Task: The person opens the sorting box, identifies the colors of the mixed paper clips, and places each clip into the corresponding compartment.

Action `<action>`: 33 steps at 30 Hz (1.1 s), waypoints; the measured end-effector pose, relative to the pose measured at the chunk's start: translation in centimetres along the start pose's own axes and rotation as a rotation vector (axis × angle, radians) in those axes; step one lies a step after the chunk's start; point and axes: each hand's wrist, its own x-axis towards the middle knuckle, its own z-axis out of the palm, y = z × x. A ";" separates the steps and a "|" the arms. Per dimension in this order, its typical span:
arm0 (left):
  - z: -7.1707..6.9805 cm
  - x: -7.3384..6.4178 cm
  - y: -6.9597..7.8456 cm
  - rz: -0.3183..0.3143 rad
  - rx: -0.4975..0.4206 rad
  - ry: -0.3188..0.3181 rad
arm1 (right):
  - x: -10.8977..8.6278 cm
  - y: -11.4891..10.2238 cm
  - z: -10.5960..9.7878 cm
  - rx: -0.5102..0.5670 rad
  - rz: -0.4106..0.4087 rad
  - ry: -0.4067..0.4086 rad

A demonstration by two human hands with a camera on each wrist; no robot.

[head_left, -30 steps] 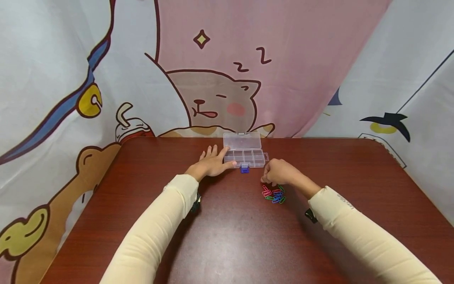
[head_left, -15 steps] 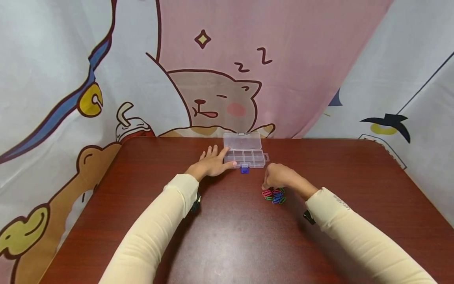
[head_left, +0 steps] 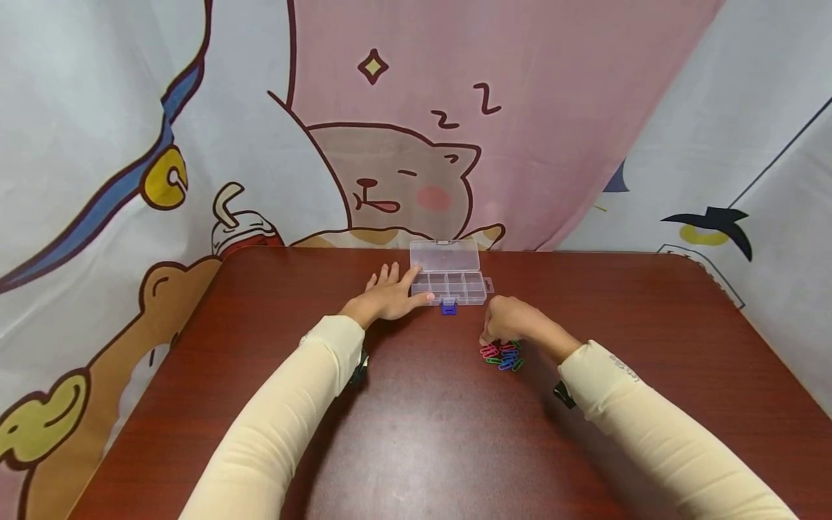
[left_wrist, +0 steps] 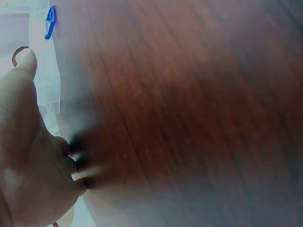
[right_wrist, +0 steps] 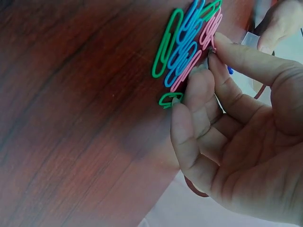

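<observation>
A clear plastic compartment box (head_left: 466, 290) stands at the far side of the table, lid up, blue latch (head_left: 448, 308) facing me. My left hand (head_left: 388, 298) rests at the box's left end, fingers spread and thumb along its front edge. In the left wrist view, the thumb (left_wrist: 26, 64) overlaps the clear box. To the right, my right hand (head_left: 511, 320) is over a small pile of paper clips (head_left: 509, 361) in pink, blue and green. In the right wrist view, its thumb and index finger pinch the end of a pink paper clip (right_wrist: 209, 30); other fingers curl near a green paper clip (right_wrist: 169, 99).
The reddish-brown wooden table (head_left: 416, 426) extends toward me and to both sides. Behind its far edge hangs a cartoon-printed curtain (head_left: 546, 130). The box's raised lid (head_left: 445, 256) stands close to that far edge.
My right hand has come down toward me onto the paper clips, its fingertips now at the pink ones. The left hand and the box have stayed in place.
</observation>
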 end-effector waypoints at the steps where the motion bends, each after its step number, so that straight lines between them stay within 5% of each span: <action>1: 0.0 0.0 0.0 -0.001 0.004 -0.001 | 0.0 0.0 0.0 -0.004 -0.003 0.002; 8: -0.2 0.0 -0.1 -0.004 0.007 0.004 | 0.2 -0.3 -0.2 -0.039 -0.022 0.005; 20: 0.4 0.5 -0.5 -0.007 -0.027 0.001 | 0.5 -0.3 -0.3 0.051 -0.009 -0.053; 33: 0.1 0.0 0.0 -0.007 0.012 0.009 | 1.6 0.9 -3.1 0.421 -0.017 -0.068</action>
